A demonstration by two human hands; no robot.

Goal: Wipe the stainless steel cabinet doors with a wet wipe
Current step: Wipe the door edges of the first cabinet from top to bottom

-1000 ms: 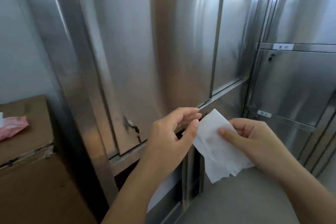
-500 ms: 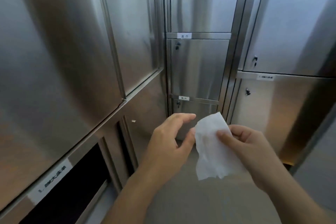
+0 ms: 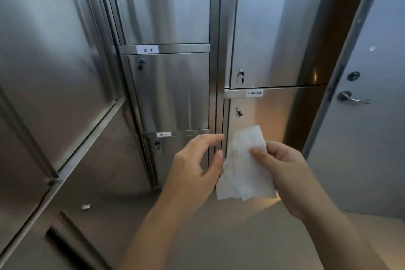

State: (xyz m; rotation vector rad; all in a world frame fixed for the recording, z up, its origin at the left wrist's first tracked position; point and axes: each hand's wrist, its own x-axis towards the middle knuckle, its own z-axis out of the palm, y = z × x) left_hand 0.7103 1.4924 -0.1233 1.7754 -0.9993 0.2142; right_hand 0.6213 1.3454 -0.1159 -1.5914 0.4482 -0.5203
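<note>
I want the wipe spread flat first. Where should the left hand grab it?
Pinch the wipe at its free left edge, from the left: the right hand pinches its right edge, and the open left hand is beside that loose side.

Upper label (image 3: 147, 49): "面巾", on the rail (image 3: 186, 48) above the middle cabinet door (image 3: 171, 92).
Lower label (image 3: 164, 134): blurred; second character looks like "巾".
Right label (image 3: 254, 93): too small to read.
</note>
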